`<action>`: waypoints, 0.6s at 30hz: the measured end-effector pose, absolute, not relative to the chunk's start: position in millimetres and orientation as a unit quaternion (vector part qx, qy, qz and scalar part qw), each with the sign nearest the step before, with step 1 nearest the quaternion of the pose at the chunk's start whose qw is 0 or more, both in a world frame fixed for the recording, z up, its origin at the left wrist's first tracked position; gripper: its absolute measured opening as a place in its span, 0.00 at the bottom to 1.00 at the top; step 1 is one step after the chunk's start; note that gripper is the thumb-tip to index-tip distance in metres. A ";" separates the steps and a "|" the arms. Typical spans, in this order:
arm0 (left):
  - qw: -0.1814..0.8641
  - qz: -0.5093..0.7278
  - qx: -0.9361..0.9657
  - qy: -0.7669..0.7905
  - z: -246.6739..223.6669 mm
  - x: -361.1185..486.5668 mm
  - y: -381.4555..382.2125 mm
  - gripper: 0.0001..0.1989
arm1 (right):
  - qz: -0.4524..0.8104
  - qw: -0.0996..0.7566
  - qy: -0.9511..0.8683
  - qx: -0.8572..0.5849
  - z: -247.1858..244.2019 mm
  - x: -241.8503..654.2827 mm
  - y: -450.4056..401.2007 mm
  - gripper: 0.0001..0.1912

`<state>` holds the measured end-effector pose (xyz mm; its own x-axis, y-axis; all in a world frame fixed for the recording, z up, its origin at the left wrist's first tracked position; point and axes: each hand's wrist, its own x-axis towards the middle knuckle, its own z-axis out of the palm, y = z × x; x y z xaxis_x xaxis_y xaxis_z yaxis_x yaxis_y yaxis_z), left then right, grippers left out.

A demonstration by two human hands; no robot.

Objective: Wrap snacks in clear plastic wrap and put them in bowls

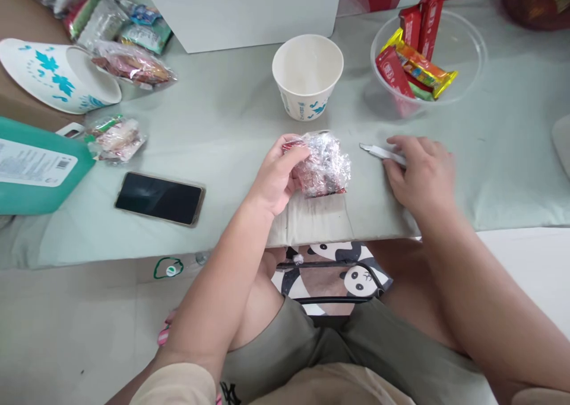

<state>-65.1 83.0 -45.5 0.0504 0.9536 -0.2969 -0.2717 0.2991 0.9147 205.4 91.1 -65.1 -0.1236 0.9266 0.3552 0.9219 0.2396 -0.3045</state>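
Note:
My left hand [279,173] grips a crinkled clear-plastic package with red parts [324,164] by its left side, close to the table's front edge. To the right, my right hand [421,170] rests low over the table, thumb and fingers around the handle of a white utility knife [383,153]. The knife's blade end points left, toward the package, without touching it. Just behind the package stands an upright white paper cup [307,75] with blue leaf prints. What the package contains is hard to make out through the shiny wrap.
A clear plastic bowl [474,54] with red and yellow snack bars stands back right. On the left lie a phone [160,198], a wrapped snack [116,139], tipped paper cups [57,75] and a green jug [40,170]. A white board [249,10] stands behind.

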 end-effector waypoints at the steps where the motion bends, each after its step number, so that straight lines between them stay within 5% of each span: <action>1: 0.644 0.476 0.342 0.491 -44.2 -63.1 82.9 0.15 | -0.010 0.264 -0.747 -0.610 -62.4 202.5 89.6 0.15; 8: 0.700 0.446 0.324 0.454 -42.6 -54.0 81.4 0.16 | 0.035 0.368 -0.822 -0.434 -44.9 155.5 60.6 0.16; 13: 0.710 0.440 0.321 0.447 -41.8 -51.2 80.4 0.17 | 0.055 0.378 -0.812 -0.442 -47.4 142.0 55.9 0.03; 18: 0.695 0.458 0.316 0.455 -43.7 -51.9 82.6 0.18 | 0.069 0.409 -0.805 -0.425 -44.9 147.5 57.3 0.05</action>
